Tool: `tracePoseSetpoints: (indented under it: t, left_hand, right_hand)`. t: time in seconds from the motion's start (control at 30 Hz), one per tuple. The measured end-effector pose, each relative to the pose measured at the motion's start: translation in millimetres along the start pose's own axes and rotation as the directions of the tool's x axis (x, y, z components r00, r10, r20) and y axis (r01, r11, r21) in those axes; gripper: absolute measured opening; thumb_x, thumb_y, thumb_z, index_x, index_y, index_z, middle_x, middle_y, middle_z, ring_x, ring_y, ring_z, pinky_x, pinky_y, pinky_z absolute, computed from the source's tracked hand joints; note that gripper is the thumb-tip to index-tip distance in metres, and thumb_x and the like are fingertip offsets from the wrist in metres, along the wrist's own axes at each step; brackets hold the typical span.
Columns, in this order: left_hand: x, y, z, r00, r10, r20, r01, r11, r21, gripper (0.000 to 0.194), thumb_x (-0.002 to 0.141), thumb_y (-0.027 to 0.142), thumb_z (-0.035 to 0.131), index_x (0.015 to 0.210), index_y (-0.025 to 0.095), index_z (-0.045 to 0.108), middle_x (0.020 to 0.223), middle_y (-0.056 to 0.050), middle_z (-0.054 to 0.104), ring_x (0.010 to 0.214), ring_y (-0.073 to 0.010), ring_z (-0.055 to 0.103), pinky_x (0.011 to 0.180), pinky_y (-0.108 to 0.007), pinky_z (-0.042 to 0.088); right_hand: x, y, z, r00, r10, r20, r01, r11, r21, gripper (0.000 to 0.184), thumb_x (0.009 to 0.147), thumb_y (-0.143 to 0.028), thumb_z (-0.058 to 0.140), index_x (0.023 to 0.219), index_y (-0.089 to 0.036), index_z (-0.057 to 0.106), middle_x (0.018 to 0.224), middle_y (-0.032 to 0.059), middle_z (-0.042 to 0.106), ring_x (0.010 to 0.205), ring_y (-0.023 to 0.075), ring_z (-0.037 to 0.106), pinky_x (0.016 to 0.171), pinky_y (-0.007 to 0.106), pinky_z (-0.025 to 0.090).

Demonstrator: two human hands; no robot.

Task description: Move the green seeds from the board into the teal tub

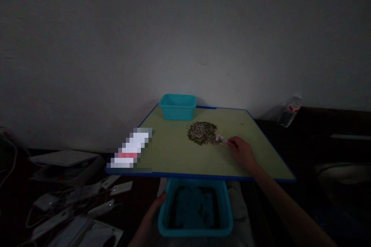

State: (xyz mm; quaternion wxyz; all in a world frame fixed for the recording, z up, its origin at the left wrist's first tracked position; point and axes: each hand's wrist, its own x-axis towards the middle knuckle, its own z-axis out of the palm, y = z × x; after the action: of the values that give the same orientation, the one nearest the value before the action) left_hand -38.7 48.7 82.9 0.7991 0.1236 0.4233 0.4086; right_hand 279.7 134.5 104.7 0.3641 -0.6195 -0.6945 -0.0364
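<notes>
My right hand reaches over the pale yellow-green board, fingers pinched on a small, thin, pinkish-white tool whose exact kind is too blurred to tell. The tool's far end touches the right edge of a loose pile of small mixed green and pale grains. Below the board's near edge, my left hand grips the left side of a blue plastic bin. Dark bits or marks show inside that bin; my left fingers are partly hidden by it.
A second blue bin stands at the board's back left. A blurred-out phone-like object lies at the left edge. Chargers and cables clutter the dark surface at left. A clear bottle leans by the wall at right.
</notes>
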Motion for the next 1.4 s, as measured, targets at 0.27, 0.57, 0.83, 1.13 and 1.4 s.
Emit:
tracePoseSetpoints:
  t: [0.27, 0.57, 0.83, 1.13, 1.4]
  left_hand:
    - [-6, -2, 8.3, 0.999, 0.021, -0.045, -0.019, 0.999, 0.04, 0.043, 0.072, 0.032, 0.056, 0.11, 0.011, 0.059, 0.071, -0.009, 0.075, 0.081, -0.0309, 0.067, 0.084, -0.045, 0.045]
    - [-7, -3, 11.5, 0.997, 0.023, -0.068, -0.02, 0.999, 0.05, 0.044, 0.072, 0.022, 0.057, 0.113, 0.007, 0.057, 0.076, -0.011, 0.075, 0.089, -0.0329, 0.064, 0.087, -0.047, 0.043]
    - [-7, -3, 9.7, 0.998, 0.028, -0.053, -0.025, 0.998, 0.066, 0.047, 0.072, 0.021, 0.057, 0.116, 0.009, 0.054, 0.085, -0.011, 0.074, 0.092, -0.0327, 0.063, 0.09, -0.048, 0.041]
    - [-5, -2, 5.3, 1.0, -0.004, -0.025, 0.005, 0.999, 0.035, 0.048, 0.073, 0.03, 0.056, 0.117, 0.009, 0.053, 0.088, -0.012, 0.074, 0.096, -0.0324, 0.062, 0.088, -0.046, 0.042]
    - [-7, -1, 9.4, 0.999, -0.027, -0.032, 0.028, 0.999, 0.031, 0.045, 0.074, 0.028, 0.055, 0.115, 0.008, 0.055, 0.077, -0.01, 0.075, 0.094, -0.0318, 0.063, 0.091, -0.046, 0.04]
  right_hand:
    - [0, 3, 1, 1.0, 0.009, -0.008, -0.009, 1.0, 0.01, 0.02, 0.083, -0.028, 0.043, 0.086, -0.018, 0.059, 0.081, 0.006, 0.062, 0.076, 0.0177, 0.056, 0.069, 0.029, 0.04]
    - [-1, 3, 0, 1.0, 0.009, -0.014, -0.008, 1.0, 0.013, 0.019, 0.083, -0.029, 0.044, 0.085, -0.018, 0.059, 0.081, 0.0047, 0.062, 0.076, 0.017, 0.056, 0.07, 0.029, 0.041]
    - [-1, 3, -1, 0.999, 0.014, -0.045, -0.014, 1.0, 0.008, 0.02, 0.083, -0.029, 0.043, 0.084, -0.018, 0.059, 0.081, 0.0056, 0.063, 0.075, 0.0172, 0.057, 0.069, 0.029, 0.041]
    - [-2, 4, -4, 0.996, 0.057, -0.071, -0.058, 0.998, -0.014, 0.021, 0.082, -0.028, 0.042, 0.084, -0.017, 0.059, 0.08, 0.0068, 0.063, 0.074, 0.0183, 0.057, 0.068, 0.029, 0.04]
    - [-2, 4, -4, 0.997, 0.053, -0.051, -0.055, 0.998, -0.034, 0.02, 0.083, -0.027, 0.041, 0.082, -0.017, 0.059, 0.078, 0.0062, 0.062, 0.074, 0.0178, 0.056, 0.068, 0.028, 0.04]
